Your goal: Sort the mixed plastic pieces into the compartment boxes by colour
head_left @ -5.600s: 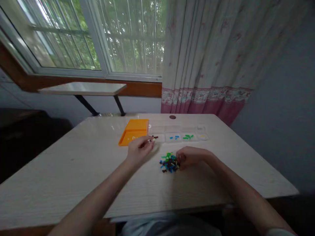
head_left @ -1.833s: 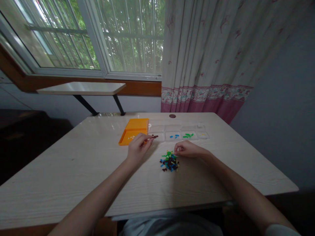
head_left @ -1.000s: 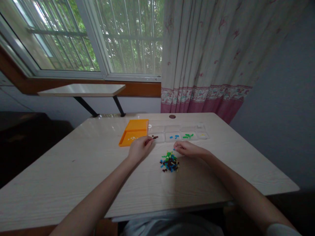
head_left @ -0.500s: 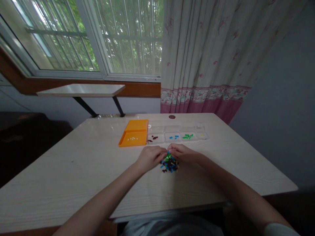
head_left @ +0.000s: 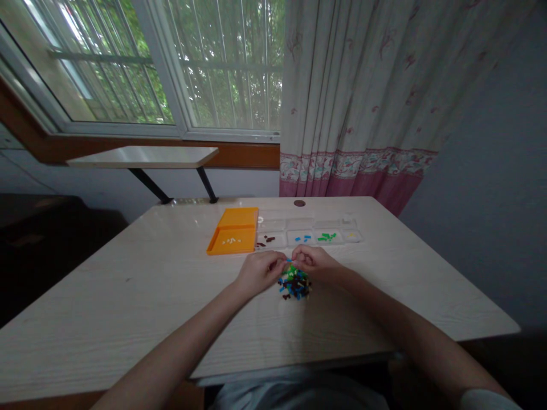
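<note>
Both of my hands meet just behind a pile of small plastic bricks (head_left: 296,286) in blue, brown, green and pale colours. Between my fingertips shows a small blue brick (head_left: 289,260). My left hand (head_left: 260,270) has its thumb and fingers pinched at the brick's left end. From the other side, my right hand (head_left: 315,262) is closed with curled fingers at its right end. The fingers partly cover the brick, and the back of the pile is partly hidden by the hands.
Behind my hands lies a transparent compartment tray (head_left: 286,241) with brown, blue, green and yellow pieces sorted apart. An open orange box (head_left: 213,248) at its left holds several white pieces. A raised shelf (head_left: 145,156) stands at the table's back left.
My hands have risen slightly off the pile and drawn a little apart. The blue brick between the fingertips now shows more plainly, lying across from hand to hand.
</note>
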Demonstrator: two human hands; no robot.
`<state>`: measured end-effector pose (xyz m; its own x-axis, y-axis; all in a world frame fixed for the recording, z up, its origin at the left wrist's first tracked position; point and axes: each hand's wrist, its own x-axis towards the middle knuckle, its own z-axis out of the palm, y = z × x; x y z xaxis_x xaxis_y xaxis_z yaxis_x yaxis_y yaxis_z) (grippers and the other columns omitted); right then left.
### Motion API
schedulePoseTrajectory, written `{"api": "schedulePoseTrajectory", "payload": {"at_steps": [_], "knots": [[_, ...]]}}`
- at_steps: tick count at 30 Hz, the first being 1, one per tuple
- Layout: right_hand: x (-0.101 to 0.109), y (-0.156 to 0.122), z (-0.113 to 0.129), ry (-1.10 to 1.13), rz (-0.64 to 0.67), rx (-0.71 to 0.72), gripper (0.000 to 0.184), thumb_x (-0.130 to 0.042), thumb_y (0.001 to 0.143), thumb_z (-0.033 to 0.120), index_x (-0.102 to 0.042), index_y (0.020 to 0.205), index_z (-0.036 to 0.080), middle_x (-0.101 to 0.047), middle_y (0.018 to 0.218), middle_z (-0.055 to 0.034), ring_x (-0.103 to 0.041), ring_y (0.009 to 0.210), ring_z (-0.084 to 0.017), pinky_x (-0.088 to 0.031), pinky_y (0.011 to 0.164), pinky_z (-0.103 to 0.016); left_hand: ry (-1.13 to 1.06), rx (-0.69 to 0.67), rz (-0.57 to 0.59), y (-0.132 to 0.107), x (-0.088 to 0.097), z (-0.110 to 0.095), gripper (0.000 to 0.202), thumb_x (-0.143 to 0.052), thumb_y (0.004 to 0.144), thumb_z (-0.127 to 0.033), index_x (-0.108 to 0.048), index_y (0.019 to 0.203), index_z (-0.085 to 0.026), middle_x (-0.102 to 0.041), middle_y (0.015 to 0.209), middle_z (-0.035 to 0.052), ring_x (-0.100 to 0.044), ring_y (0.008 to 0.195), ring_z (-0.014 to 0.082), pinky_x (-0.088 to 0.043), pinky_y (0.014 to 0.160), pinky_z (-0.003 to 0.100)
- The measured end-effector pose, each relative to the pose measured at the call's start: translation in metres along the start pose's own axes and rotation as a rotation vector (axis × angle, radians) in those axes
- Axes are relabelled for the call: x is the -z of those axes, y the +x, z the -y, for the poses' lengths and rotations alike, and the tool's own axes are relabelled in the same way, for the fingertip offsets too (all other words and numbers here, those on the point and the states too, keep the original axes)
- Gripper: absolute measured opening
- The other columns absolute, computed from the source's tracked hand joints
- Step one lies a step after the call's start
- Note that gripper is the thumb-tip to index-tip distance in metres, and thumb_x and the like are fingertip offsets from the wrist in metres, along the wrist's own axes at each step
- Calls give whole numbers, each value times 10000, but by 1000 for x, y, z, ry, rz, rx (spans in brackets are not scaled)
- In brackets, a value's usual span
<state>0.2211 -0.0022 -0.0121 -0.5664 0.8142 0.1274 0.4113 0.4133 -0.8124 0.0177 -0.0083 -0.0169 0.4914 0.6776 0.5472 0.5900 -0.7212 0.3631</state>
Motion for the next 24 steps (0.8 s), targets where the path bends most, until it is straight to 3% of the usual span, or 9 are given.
{"api": "schedulePoseTrajectory", "payload": {"at_steps": [6, 17, 24], "knots": [[0, 0, 6, -203, -71, 6, 201, -494, 794, 357, -539, 878, 180, -415, 558, 58, -351, 504, -68, -259, 480, -174, -37, 11, 3, 0, 0, -2, 162, -494, 804, -247, -634, 817, -167, -621, 634, 8, -518, 526, 78, -370, 506, 166], [-4, -2, 1, -382, -174, 62, 215, -492, 799, 370, -578, 875, 188, -470, 573, 41, -392, 515, -74, -270, 509, -181, -97, 34, -25, 0, -1, -1, 175, -504, 808, -269, -641, 827, -161, -616, 629, 4, -515, 537, 75, -380, 516, 158], [6, -1, 0, -357, -89, 53, 187, -477, 803, 331, -567, 873, 182, -448, 540, 53, -392, 499, -74, -272, 499, -176, -69, 76, -190, 1, 7, -2, 198, -502, 809, -299, -638, 812, -156, -595, 590, 0, -492, 496, 71, -385, 497, 159]]}}
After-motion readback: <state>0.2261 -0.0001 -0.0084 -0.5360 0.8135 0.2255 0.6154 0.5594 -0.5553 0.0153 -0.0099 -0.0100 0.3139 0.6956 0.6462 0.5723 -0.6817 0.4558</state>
